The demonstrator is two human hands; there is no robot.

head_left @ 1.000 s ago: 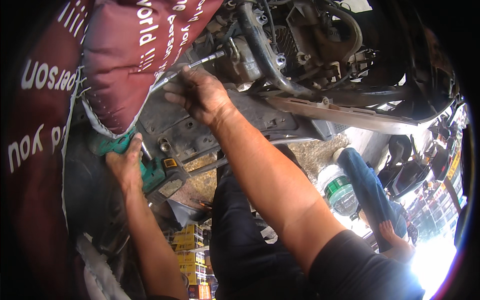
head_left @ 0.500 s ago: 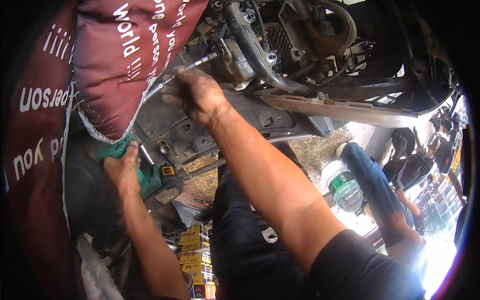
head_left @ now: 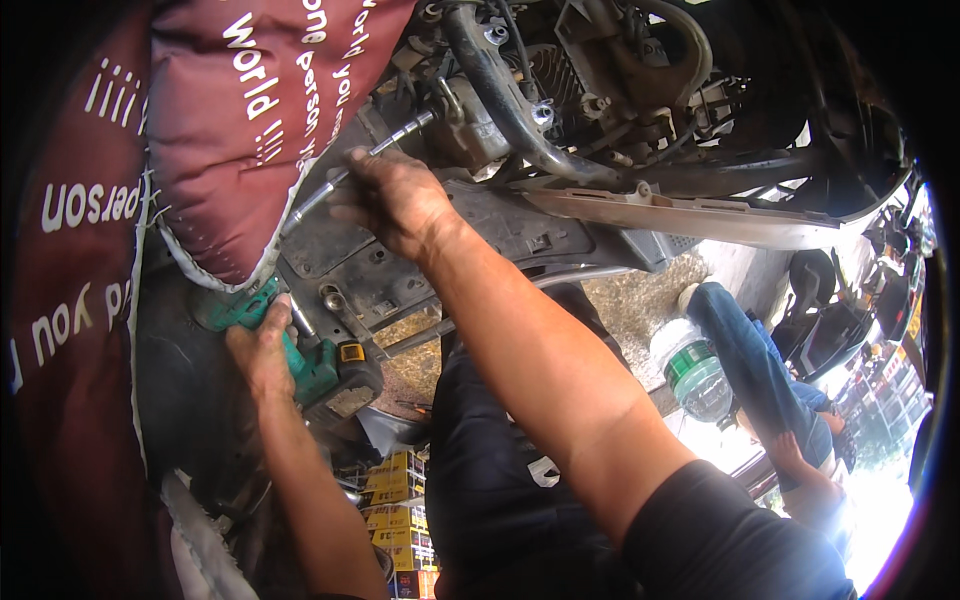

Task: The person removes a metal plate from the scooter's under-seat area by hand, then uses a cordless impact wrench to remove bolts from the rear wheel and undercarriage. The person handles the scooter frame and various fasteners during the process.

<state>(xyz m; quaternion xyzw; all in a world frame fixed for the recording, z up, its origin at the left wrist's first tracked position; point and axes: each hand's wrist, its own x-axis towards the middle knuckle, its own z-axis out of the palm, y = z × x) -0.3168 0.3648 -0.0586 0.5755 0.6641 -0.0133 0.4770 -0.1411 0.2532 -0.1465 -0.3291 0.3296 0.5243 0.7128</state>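
My left hand (head_left: 265, 355) grips the handle of a green cordless power driver (head_left: 312, 368) with a black battery at its base. The driver's front end is tucked beneath a maroon quilted cover (head_left: 225, 150). A long metal extension bar (head_left: 318, 198) slants up from under the cover to the engine (head_left: 478, 130). Whether it joins the driver is hidden. Around the bar's middle curls my right hand (head_left: 400, 200), index finger over it, lower fingers looser and blurred. A ratchet-like wrench (head_left: 340, 308) and a short metal rod (head_left: 300, 312) lie beside the driver.
A black scratched footboard panel (head_left: 480, 225) spans beneath my right forearm. The curved frame tube (head_left: 500, 110) crosses the engine. A clear water jug (head_left: 695, 375) with a green label stands on the ground near a person in jeans (head_left: 755, 365). Yellow boxes (head_left: 400, 510) are stacked below.
My left hand and the driver have shifted slightly right and down. The right hand stays at the bar, its lower fingers now blurred and lower.
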